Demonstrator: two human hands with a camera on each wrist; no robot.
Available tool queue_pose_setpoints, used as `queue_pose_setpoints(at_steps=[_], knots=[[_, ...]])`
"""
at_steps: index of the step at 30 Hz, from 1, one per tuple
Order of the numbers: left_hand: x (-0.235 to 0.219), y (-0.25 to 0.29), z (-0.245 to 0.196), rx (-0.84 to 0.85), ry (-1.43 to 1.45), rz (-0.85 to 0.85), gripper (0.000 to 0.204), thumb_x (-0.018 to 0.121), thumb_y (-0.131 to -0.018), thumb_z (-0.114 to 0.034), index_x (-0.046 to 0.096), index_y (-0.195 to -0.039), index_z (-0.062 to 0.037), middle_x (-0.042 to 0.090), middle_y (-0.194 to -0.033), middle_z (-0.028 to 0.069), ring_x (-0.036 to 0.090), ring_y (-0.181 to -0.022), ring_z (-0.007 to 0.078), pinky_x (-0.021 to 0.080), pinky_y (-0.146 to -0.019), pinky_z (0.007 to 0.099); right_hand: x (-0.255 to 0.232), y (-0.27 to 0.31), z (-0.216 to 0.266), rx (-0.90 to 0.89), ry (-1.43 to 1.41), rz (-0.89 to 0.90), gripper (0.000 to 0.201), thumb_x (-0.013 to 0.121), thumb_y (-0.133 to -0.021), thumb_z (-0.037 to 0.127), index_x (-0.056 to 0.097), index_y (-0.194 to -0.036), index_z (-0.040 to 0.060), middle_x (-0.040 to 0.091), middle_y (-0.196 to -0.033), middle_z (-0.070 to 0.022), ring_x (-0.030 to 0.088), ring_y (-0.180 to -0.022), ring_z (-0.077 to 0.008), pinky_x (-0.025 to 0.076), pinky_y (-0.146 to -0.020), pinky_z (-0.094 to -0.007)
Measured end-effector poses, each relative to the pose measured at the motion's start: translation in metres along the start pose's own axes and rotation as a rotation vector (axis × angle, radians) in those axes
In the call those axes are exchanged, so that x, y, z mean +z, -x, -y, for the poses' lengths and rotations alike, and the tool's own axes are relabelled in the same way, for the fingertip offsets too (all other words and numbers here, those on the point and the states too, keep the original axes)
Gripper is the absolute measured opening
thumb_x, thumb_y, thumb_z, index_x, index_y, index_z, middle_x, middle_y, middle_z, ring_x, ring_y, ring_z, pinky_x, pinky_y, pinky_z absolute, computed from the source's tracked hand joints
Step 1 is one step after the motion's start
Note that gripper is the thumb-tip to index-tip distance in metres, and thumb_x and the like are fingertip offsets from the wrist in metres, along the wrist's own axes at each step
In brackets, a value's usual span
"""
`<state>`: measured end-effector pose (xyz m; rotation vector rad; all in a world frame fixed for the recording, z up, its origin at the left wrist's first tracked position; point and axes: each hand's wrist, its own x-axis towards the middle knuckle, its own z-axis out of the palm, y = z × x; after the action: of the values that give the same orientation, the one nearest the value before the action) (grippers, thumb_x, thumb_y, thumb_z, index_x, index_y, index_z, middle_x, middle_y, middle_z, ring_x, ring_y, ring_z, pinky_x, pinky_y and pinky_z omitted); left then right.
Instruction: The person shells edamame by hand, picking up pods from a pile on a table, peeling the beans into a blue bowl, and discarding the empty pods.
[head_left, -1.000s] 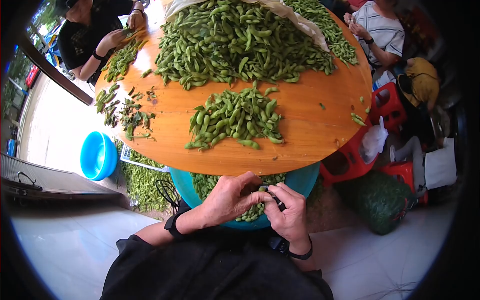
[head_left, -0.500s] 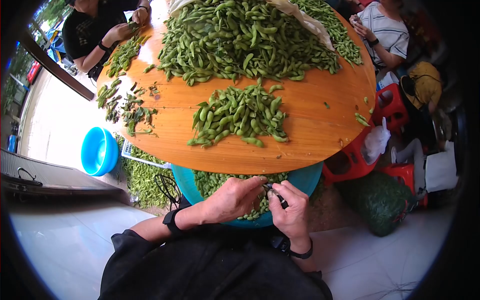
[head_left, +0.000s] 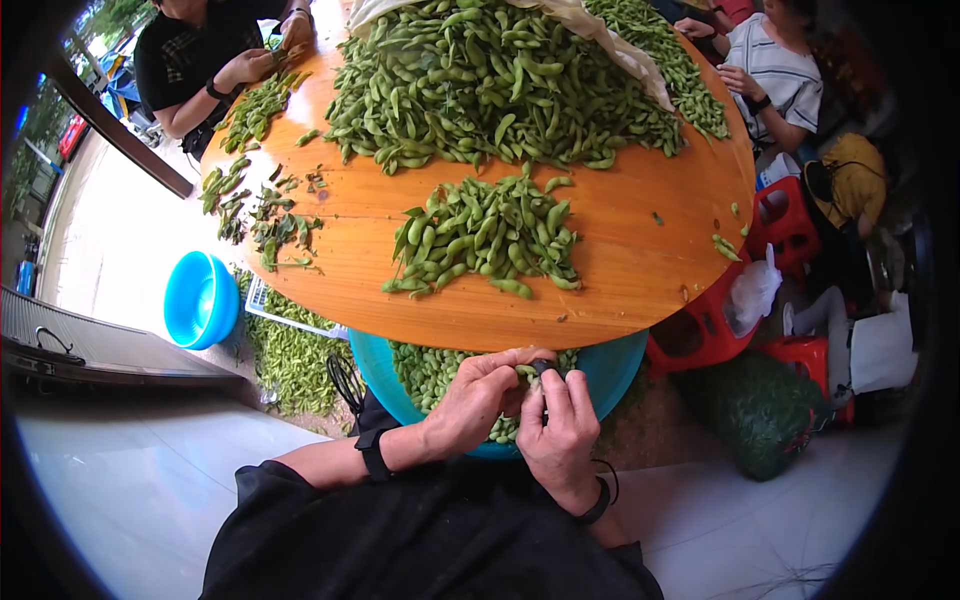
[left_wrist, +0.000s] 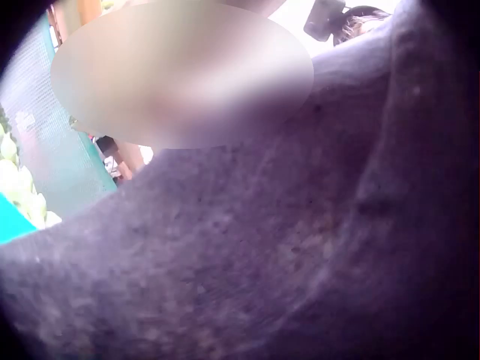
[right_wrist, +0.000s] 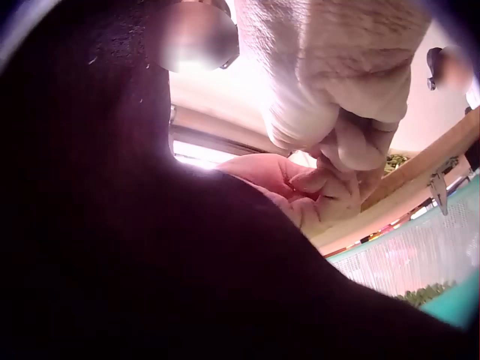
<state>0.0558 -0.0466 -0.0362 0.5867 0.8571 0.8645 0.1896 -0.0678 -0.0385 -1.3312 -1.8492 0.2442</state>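
Over a teal basin (head_left: 622, 372) of shelled green beans (head_left: 420, 372), the two hands meet in the head view. The left hand (head_left: 478, 400) pinches a green pod (head_left: 525, 371) between thumb and fingers. Curled close against it, the right hand (head_left: 560, 425) also has its fingertips at the pod, and something black shows at its fingers (head_left: 545, 366). In the right wrist view the right hand (right_wrist: 337, 67) touches the left hand (right_wrist: 300, 187); the pod cannot be made out there. Dark blurred cloth (left_wrist: 225, 247) fills most of the left wrist view.
A wooden table (head_left: 640, 250) bears a small pile of pods (head_left: 485, 235) and a large heap (head_left: 480, 90). Blue basins (head_left: 200, 300) stand at left beside pods on the floor (head_left: 300, 365). Red stools (head_left: 715, 325) and a dark green bag (head_left: 755, 410) are at right. Two people sit across the table.
The left fingers, bent at the right fingertips, have shifted slightly right, and the right hand has turned and moved a little left. A green pod shows more clearly between them. The head view has shifted slightly.
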Motion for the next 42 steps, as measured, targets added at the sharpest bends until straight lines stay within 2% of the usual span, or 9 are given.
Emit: queue_pose_setpoints(at_steps=[11, 13, 18, 21, 23, 29, 32, 35, 42], knots=[[-0.002, 0.002, 0.003, 0.0, 0.103, 0.045, 0.038, 0.047, -0.092, -0.001, 0.061, -0.127, -0.0012, 0.049, -0.069, -0.0056, 0.043, -0.065, 0.0049, 0.038, -0.062, 0.02, -0.001, -0.002, 0.0, -0.066, 0.027, -0.01, 0.02, 0.06, -0.083, -0.008, 0.06, -0.102, -0.0073, 0.051, -0.082, -0.0174, 0.058, -0.068, -0.0327, 0.05, -0.056, -0.0393], [-0.006, -0.001, 0.009, -0.026, 0.127, 0.034, 0.039, 0.045, -0.092, 0.001, 0.061, -0.127, -0.0013, 0.05, -0.072, -0.0052, 0.044, -0.066, 0.0046, 0.04, -0.063, 0.0208, 0.0, 0.0, 0.004, -0.08, 0.06, -0.006, 0.024, 0.062, -0.078, -0.008, 0.061, -0.101, -0.0053, 0.054, -0.084, -0.0207, 0.058, -0.07, -0.0383, 0.05, -0.059, -0.0425], [-0.005, 0.001, 0.009, -0.007, 0.223, 0.086, 0.032, 0.054, -0.095, -0.008, 0.062, -0.126, -0.0027, 0.052, -0.074, -0.006, 0.042, -0.063, 0.0043, 0.037, -0.058, 0.0203, -0.008, -0.005, -0.002, 0.079, -0.082, 0.024, 0.021, 0.062, -0.079, -0.003, 0.061, -0.1, -0.0048, 0.056, -0.087, -0.02, 0.06, -0.072, -0.0389, 0.05, -0.061, -0.0435], [-0.002, 0.011, -0.005, 0.058, -0.107, 0.065, 0.032, 0.062, -0.094, -0.012, 0.06, -0.124, 0.0, 0.057, -0.077, -0.0014, 0.046, -0.063, 0.006, 0.041, -0.057, 0.0231, -0.016, -0.006, -0.007, 0.08, -0.072, 0.064, 0.022, 0.062, -0.078, -0.005, 0.061, -0.1, -0.0046, 0.056, -0.087, -0.0192, 0.06, -0.072, -0.0389, 0.049, -0.061, -0.0434], [-0.004, 0.013, -0.006, 0.262, -0.653, -0.006, 0.04, 0.067, -0.094, -0.017, 0.055, -0.128, 0.002, 0.058, -0.083, 0.0011, 0.054, -0.076, 0.005, 0.047, -0.066, 0.0223, -0.021, -0.009, -0.008, 0.061, -0.068, 0.066, 0.024, 0.061, -0.077, -0.007, 0.061, -0.101, -0.0044, 0.054, -0.085, -0.0185, 0.059, -0.071, -0.038, 0.049, -0.06, -0.043], [-0.012, 0.01, -0.006, 0.388, -0.749, -0.005, 0.015, 0.066, -0.094, -0.007, 0.058, -0.105, -0.0009, 0.059, -0.084, -0.0019, 0.053, -0.075, 0.0044, 0.047, -0.064, 0.0224, -0.029, -0.012, -0.006, 0.043, -0.11, 0.198, 0.022, 0.066, -0.081, -0.004, 0.062, -0.102, -0.0037, 0.052, -0.088, -0.0179, 0.06, -0.071, -0.0361, 0.05, -0.059, -0.0415], [-0.015, 0.005, 0.0, 0.144, -0.203, 0.139, 0.007, 0.063, -0.095, -0.003, 0.057, -0.098, -0.0062, 0.057, -0.084, -0.0056, 0.05, -0.073, 0.0022, 0.043, -0.062, 0.0208, -0.029, -0.014, -0.016, 0.066, -0.186, 0.187, 0.019, 0.067, -0.082, -0.003, 0.062, -0.1, -0.0032, 0.055, -0.086, -0.0173, 0.061, -0.069, -0.036, 0.05, -0.059, -0.0411], [-0.015, 0.004, 0.005, 0.191, -0.209, 0.126, 0.009, 0.062, -0.096, -0.005, 0.055, -0.101, -0.0063, 0.057, -0.084, -0.005, 0.051, -0.074, 0.0023, 0.042, -0.063, 0.0212, -0.027, -0.01, -0.021, 0.149, -0.321, 0.239, 0.017, 0.067, -0.083, -0.002, 0.062, -0.099, -0.0029, 0.056, -0.084, -0.0158, 0.061, -0.066, -0.0361, 0.05, -0.06, -0.0412], [-0.023, 0.002, 0.002, 0.164, -0.646, 0.169, 0.017, 0.055, -0.093, -0.001, 0.051, -0.109, 0.0009, 0.052, -0.087, -0.0015, 0.048, -0.08, 0.0047, 0.045, -0.069, 0.0249, -0.022, -0.011, -0.013, -0.078, -0.197, 0.208, 0.019, 0.067, -0.082, -0.003, 0.06, -0.101, -0.0039, 0.058, -0.082, -0.0147, 0.063, -0.066, -0.0326, 0.052, -0.055, -0.0378]])
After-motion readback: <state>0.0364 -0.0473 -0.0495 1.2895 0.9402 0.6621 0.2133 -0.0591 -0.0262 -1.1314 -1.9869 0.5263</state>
